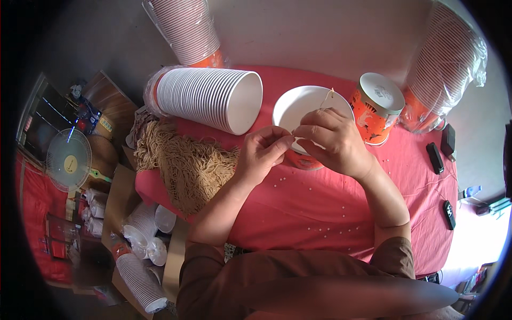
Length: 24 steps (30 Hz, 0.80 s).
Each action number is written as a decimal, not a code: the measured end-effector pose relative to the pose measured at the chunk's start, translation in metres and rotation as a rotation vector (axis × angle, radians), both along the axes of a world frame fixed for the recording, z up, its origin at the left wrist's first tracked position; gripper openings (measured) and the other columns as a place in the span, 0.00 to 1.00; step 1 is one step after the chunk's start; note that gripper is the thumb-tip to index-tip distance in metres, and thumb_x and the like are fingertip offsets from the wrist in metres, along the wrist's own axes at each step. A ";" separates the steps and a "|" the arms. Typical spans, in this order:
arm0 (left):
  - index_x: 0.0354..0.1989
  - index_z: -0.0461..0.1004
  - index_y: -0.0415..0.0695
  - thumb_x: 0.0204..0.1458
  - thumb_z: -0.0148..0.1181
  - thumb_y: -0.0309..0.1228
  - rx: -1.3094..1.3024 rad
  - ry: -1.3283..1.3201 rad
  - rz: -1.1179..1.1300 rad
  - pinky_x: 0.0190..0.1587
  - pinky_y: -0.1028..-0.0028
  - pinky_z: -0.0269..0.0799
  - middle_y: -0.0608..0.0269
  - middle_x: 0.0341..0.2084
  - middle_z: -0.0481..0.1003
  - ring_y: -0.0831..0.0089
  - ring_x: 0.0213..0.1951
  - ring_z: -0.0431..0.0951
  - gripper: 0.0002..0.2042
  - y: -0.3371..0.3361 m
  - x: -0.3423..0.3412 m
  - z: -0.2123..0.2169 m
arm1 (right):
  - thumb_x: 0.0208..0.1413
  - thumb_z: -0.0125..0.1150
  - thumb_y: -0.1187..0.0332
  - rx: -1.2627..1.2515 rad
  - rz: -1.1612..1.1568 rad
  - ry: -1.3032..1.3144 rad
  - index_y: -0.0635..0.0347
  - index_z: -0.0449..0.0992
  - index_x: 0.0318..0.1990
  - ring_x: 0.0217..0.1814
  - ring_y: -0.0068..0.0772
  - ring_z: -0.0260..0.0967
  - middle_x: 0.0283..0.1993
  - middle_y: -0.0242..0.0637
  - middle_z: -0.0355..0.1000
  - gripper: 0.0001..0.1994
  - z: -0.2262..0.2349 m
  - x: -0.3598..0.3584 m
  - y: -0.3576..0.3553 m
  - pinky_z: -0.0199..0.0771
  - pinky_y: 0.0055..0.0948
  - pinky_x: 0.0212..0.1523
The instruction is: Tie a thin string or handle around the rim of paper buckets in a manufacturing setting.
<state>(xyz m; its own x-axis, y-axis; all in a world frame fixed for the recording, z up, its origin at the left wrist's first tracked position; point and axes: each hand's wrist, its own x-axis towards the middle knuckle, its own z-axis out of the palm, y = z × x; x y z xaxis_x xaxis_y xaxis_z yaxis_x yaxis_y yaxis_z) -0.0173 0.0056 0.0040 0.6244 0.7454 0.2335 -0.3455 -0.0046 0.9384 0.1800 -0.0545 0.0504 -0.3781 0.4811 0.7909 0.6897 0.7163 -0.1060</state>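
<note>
My left hand (pixel 265 152) is closed in a pinch, thumb and forefinger pressed together at the near rim of an open paper bucket (pixel 290 105), white inside and orange outside. My right hand (pixel 333 141) meets it there from the right, its fingers bent and closed. Whatever lies between the fingertips is too small to make out. A thin pale string (pixel 325 99) rises behind my right hand, over the bucket's opening; its lower part is hidden. To the right, an orange printed paper bucket (pixel 380 117) stands upside down, white base up.
A stack of white paper buckets (pixel 210 98) lies at the left, beside a heap of tan yarn (pixel 186 165). Wrapped bucket stacks (pixel 440 69) stand at the back. Small white bits dot the red tablecloth (pixel 277 218). A remote control (pixel 449 215) lies near the right edge.
</note>
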 end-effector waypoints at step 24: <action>0.40 0.76 0.36 0.59 0.59 0.25 0.498 0.203 0.237 0.29 0.85 0.67 0.71 0.23 0.75 0.85 0.26 0.73 0.05 0.001 -0.004 0.003 | 0.48 0.67 0.73 -0.077 -0.044 0.058 0.60 0.75 0.32 0.35 0.43 0.74 0.32 0.37 0.74 0.06 0.016 0.019 -0.005 0.74 0.38 0.38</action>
